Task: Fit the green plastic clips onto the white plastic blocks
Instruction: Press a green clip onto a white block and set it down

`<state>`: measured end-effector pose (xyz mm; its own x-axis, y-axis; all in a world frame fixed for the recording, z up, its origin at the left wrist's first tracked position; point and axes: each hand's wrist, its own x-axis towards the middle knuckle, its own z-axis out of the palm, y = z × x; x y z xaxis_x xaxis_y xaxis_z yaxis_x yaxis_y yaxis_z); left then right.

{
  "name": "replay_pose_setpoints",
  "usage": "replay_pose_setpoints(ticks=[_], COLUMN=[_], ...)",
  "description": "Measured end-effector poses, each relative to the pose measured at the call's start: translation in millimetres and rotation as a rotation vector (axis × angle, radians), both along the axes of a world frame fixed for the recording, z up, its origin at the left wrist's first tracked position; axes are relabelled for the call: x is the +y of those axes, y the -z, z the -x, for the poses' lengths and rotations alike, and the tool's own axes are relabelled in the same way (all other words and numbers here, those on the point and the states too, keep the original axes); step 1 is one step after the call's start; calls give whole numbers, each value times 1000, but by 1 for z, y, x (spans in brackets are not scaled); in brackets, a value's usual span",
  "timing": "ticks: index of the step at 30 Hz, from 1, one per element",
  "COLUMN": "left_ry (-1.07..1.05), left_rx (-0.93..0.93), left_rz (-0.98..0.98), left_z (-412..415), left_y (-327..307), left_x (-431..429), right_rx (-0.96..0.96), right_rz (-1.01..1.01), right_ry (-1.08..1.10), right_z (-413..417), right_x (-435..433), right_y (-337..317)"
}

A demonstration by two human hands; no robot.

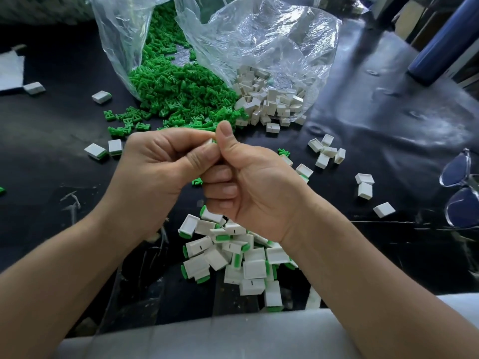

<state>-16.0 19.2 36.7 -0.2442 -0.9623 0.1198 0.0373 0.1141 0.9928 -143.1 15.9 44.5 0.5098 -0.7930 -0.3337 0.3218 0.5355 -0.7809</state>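
Over heap of green-clipped white plastic blocks (233,257), left hand (155,164) and right hand (255,182) both pinched one small white block (209,142).

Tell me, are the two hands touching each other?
Touching. The head view shows the left hand and right hand pressed together, pinching a white block.

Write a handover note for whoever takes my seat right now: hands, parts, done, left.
Left hand and right hand both pinch one white block, green showing beside it; fit hidden.
Green clips and bare blocks spill from clear bags at the far side.
Done: pile of fitted blocks near you.
Left: both heaps, plus loose blocks on the right.
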Motion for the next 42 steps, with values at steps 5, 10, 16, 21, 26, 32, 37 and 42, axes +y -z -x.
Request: replay_pose_setpoints(ticks=[5,10,16,21,26,32,37,42], left_ry=[11,41,32,62,101,95,42,23], left_rx=[-18,39,136,136,155,107,108,133], left_rz=[-13,-30,-113,-101,-80,-107,-147,-121], left_z=[-5,-4,-3,-4,-5,-5,-4,1], left_y=[1,2,4,5,4,6,7,5], left_x=[-4,-4,-7,-8,-9,-7,-7,-5], right_rx=[-15,24,219,254,261,247,294,365], right_rz=[-14,22,160,192,216,166,221,307], right_ry=[-116,-118,-82,-98,-99,-129,-84,15], right_z=[5,8,9,9,10,12,6,-1], right_x=[-4,-5,-4,-3,-3,-3,-4,-1], right_y=[-3,-4,-3,-3,-4,-6,-1,5])
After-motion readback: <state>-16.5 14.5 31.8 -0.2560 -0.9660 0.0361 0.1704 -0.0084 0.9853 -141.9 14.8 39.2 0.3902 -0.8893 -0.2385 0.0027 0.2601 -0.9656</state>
